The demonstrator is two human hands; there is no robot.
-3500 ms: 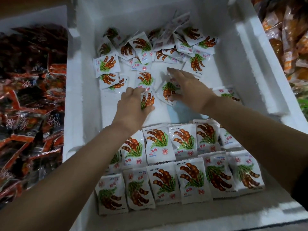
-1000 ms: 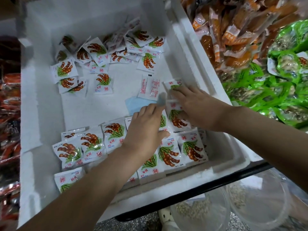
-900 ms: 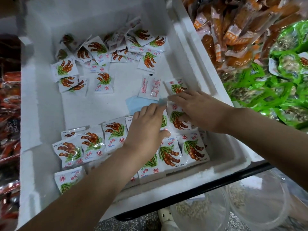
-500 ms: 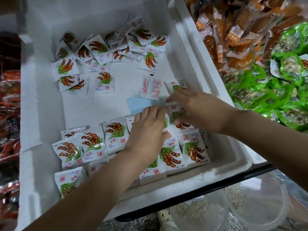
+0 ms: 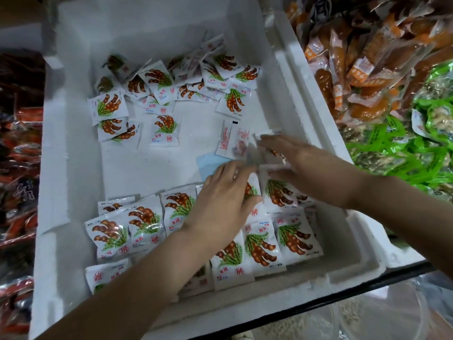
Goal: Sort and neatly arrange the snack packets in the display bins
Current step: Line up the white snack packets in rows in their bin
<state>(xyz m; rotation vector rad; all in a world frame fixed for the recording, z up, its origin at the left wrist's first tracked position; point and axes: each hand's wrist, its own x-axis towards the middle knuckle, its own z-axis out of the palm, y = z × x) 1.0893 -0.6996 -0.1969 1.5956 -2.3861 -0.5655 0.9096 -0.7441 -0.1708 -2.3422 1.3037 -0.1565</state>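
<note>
The left hand (image 5: 220, 202) still lies on the near rows as it did half a second ago, while the packet (image 5: 266, 153) at the right hand's (image 5: 308, 170) fingertips, sharp then, is now smeared by motion.

Nearest, below the bin's front edge, sits a clear tub (image 5: 382, 315) with pale contents. Above it the white foam bin (image 5: 73, 192) holds the neat rows of white snack packets (image 5: 259, 246), overlapping side by side along its front. The left hand rests palm down across the middle of those rows, fingers straight and pressing on the packets. Just beyond and to the right, the right hand reaches in over the end of the back row; the blur hides whether its fingers pinch the smeared packet or only press it.

Past the fingertips lie a face-down packet (image 5: 232, 141) and a blue patch (image 5: 208, 163) on the bin floor. A loose heap of packets (image 5: 159, 79) is scattered at the far end. Beside the bin are red and dark packets (image 5: 17, 155) to the left, green packets (image 5: 404, 153) and orange packets (image 5: 355, 57) to the right.
</note>
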